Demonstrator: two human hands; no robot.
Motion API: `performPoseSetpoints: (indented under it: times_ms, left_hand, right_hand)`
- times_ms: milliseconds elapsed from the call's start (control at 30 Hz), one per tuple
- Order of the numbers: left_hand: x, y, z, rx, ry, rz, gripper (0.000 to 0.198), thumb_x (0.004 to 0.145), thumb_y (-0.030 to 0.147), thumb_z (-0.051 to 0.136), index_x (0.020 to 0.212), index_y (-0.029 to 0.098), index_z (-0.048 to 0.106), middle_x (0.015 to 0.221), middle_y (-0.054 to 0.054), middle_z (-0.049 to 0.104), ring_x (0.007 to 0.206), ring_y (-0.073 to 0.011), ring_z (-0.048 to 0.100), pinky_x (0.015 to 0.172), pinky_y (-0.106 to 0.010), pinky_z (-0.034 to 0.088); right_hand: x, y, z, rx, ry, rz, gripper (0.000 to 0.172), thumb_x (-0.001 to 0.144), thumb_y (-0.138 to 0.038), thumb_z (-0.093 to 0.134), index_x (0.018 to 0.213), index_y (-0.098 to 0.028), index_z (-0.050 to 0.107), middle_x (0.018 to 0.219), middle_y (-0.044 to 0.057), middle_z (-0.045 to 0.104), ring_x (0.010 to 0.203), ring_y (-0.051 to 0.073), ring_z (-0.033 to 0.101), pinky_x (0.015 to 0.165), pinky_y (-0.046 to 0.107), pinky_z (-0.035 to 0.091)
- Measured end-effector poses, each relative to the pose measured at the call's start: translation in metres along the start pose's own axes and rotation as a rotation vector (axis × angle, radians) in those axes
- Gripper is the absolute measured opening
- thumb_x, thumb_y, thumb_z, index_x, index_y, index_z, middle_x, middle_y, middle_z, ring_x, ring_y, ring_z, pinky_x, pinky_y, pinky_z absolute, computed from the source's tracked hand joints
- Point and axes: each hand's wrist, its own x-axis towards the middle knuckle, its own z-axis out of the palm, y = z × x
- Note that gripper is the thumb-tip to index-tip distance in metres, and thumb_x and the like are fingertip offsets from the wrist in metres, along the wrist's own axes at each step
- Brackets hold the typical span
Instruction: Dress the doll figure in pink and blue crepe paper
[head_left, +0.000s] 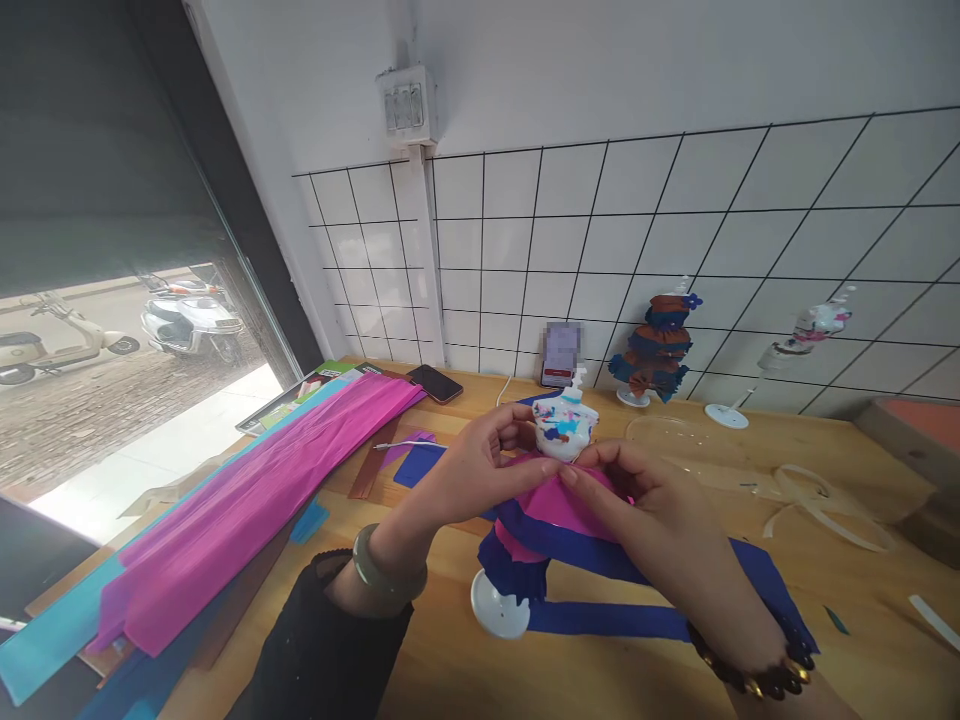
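Note:
A small white mannequin torso [564, 428], speckled with blue and pink, leans between my hands above a round white base [496, 608]. Pink crepe paper [551, 503] wraps around its waist, with a gathered dark blue piece [511, 568] lower down. My left hand [491, 460] is closed, its thumb pressing the pink paper at the waist while the fingers curl beside the torso. From the other side, my right hand [637, 495] pinches the same paper, thumbs nearly touching. A long dark blue paper strip [611, 620] trails toward the right under my right forearm.
Long pink and blue crepe sheets [262, 510] lie at left. A black phone [435, 383] rests near the wall; another phone [562, 355] leans against it. A dressed mannequin [656, 345], a bare one [814, 325], white ribbon [855, 525] and a cardboard box [915, 470] are at right.

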Motion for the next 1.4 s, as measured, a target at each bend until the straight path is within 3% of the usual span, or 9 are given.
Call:
performPoseSetpoints:
  times_ms: [133, 533, 700, 833, 967, 1067, 1233, 1400]
  left_hand:
    - [-0.001, 0.002, 0.0, 0.047, 0.031, -0.021, 0.047, 0.072, 0.03, 0.074, 0.114, 0.015, 0.056, 0.11, -0.011, 0.065, 0.104, -0.0213, 0.061, 0.09, -0.032, 0.048]
    - [0.002, 0.0, -0.001, 0.13, 0.015, 0.001, 0.034, 0.081, 0.027, 0.065, 0.111, 0.013, 0.059, 0.105, -0.01, 0.065, 0.099, -0.0197, 0.06, 0.087, -0.032, 0.047]
    - [0.004, -0.001, -0.003, 0.133, 0.108, -0.023, 0.032, 0.078, 0.027, 0.067, 0.106, 0.014, 0.059, 0.095, -0.007, 0.066, 0.088, -0.0151, 0.06, 0.08, -0.027, 0.047]
    - [0.009, -0.004, -0.006, 0.014, 0.238, -0.105, 0.033, 0.074, 0.028, 0.069, 0.103, 0.014, 0.058, 0.087, -0.004, 0.066, 0.079, -0.0126, 0.06, 0.072, -0.025, 0.046]
    - [0.011, -0.005, -0.008, -0.106, 0.337, -0.15, 0.035, 0.069, 0.029, 0.073, 0.097, 0.015, 0.058, 0.079, 0.0, 0.064, 0.071, -0.0108, 0.059, 0.067, -0.023, 0.044]
    - [0.012, -0.003, -0.008, -0.116, 0.396, -0.164, 0.034, 0.067, 0.029, 0.074, 0.092, 0.015, 0.056, 0.07, 0.003, 0.06, 0.064, -0.0089, 0.056, 0.062, -0.021, 0.041]
    - [0.01, 0.0, -0.006, -0.125, 0.419, -0.199, 0.031, 0.069, 0.027, 0.072, 0.091, 0.015, 0.053, 0.069, 0.004, 0.057, 0.062, -0.0072, 0.053, 0.06, -0.02, 0.039]
    - [0.008, 0.002, -0.003, -0.108, 0.41, -0.19, 0.031, 0.07, 0.029, 0.072, 0.091, 0.016, 0.054, 0.07, 0.004, 0.057, 0.064, -0.0077, 0.053, 0.06, -0.02, 0.039]
  right_hand:
    - [0.002, 0.001, 0.003, -0.066, 0.02, -0.035, 0.023, 0.078, -0.043, 0.064, 0.076, -0.021, 0.065, 0.075, 0.002, 0.067, 0.066, 0.017, 0.061, 0.057, 0.027, 0.05]
    - [0.005, 0.009, 0.003, -0.092, -0.025, -0.035, 0.024, 0.081, -0.044, 0.061, 0.08, -0.02, 0.064, 0.077, 0.002, 0.067, 0.069, 0.017, 0.061, 0.061, 0.028, 0.049]
    - [0.006, 0.013, 0.004, -0.121, 0.005, -0.054, 0.025, 0.083, -0.045, 0.061, 0.084, -0.02, 0.06, 0.083, 0.005, 0.067, 0.075, 0.019, 0.063, 0.066, 0.032, 0.052]
    - [0.003, 0.011, 0.002, -0.299, 0.105, -0.315, 0.027, 0.084, -0.042, 0.062, 0.102, -0.022, 0.058, 0.105, 0.008, 0.064, 0.096, 0.022, 0.061, 0.082, 0.039, 0.052]
    - [-0.003, 0.006, 0.004, -0.478, -0.023, -0.602, 0.044, 0.083, -0.04, 0.063, 0.121, -0.023, 0.051, 0.128, 0.012, 0.052, 0.119, 0.027, 0.049, 0.093, 0.046, 0.048]
    - [-0.005, 0.005, 0.009, -0.601, -0.067, -0.767, 0.041, 0.086, -0.028, 0.061, 0.124, -0.019, 0.05, 0.132, 0.015, 0.048, 0.125, 0.03, 0.043, 0.099, 0.051, 0.043]
    - [-0.002, 0.01, 0.015, -0.71, -0.006, -0.938, 0.038, 0.084, -0.004, 0.051, 0.12, -0.014, 0.053, 0.125, 0.018, 0.052, 0.12, 0.031, 0.045, 0.095, 0.054, 0.043]
    - [-0.005, 0.014, 0.016, -0.754, 0.079, -0.97, 0.031, 0.085, -0.004, 0.051, 0.113, -0.014, 0.059, 0.101, 0.014, 0.06, 0.092, 0.025, 0.055, 0.076, 0.045, 0.05]
